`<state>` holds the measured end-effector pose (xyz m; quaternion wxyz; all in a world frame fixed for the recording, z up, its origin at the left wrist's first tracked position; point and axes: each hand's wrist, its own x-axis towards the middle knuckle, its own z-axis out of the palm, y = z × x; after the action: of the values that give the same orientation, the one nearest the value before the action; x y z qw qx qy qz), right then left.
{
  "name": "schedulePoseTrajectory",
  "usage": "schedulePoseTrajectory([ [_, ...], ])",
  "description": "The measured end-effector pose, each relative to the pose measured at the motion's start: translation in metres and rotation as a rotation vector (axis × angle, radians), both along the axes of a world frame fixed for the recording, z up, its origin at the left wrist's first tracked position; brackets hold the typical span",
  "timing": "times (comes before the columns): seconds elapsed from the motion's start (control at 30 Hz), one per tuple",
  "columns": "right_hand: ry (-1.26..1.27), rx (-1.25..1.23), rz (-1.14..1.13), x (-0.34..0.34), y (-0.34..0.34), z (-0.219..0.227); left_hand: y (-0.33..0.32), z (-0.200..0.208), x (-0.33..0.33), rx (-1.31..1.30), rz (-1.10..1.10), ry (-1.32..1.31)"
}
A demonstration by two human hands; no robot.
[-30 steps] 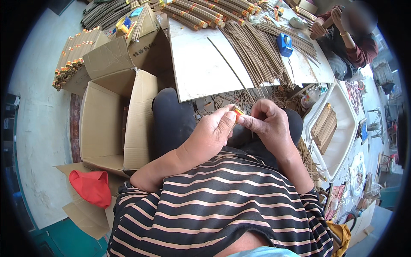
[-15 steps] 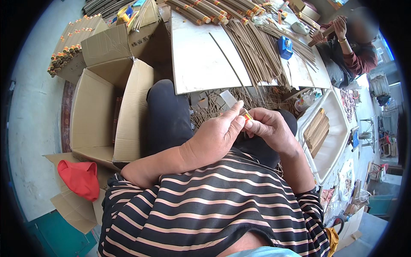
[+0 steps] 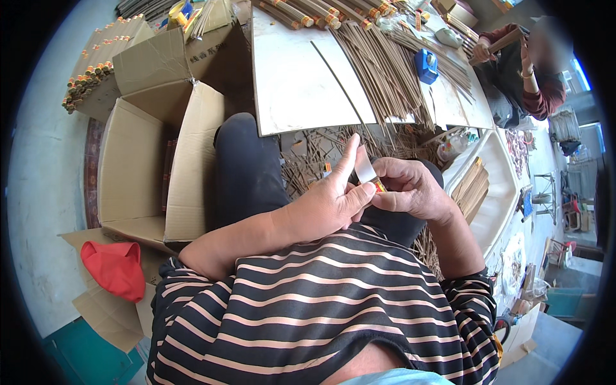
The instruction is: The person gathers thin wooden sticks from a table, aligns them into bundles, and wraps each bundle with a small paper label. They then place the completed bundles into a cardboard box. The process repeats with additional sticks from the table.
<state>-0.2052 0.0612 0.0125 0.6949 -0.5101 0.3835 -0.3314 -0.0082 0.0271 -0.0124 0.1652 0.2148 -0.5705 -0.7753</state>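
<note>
This looks like a small workshop for handwork in quantity: from 12 to 1 o'clock a white tabletop (image 3: 292, 96) carries a spread of loose brown sticks (image 3: 385, 77) and rows of banded bundles (image 3: 289, 14), with stick scraps (image 3: 301, 157) littered below its near edge. A stack of similar bundles (image 3: 109, 54) lies at 10 o'clock, an open cardboard box (image 3: 131, 170) stands at 9, and a white tray (image 3: 497, 218) holds more brown sticks (image 3: 470, 191) at 3. At 2 o'clock a co-worker (image 3: 545, 102) grasps something long and brown.

Label (image 3: 380, 187) partly hidden, co-worker's head (image 3: 552, 46) blurred
</note>
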Motion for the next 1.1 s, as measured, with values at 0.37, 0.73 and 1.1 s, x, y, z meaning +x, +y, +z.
schedulePoseTrajectory([
  [0.37, 0.496, -0.469, 0.173, -0.003, -0.020, 0.023, -0.002, -0.005, -0.001, 0.112, 0.045, -0.009],
  [0.73, 0.687, -0.445, 0.092, 0.010, -0.020, 0.033, -0.007, -0.006, 0.004, 0.241, 0.032, -0.016],
  [1.1, 0.869, -0.910, 0.067, 0.017, -0.010, 0.035, -0.008, -0.001, 0.011, 0.424, 0.088, 0.029],
])
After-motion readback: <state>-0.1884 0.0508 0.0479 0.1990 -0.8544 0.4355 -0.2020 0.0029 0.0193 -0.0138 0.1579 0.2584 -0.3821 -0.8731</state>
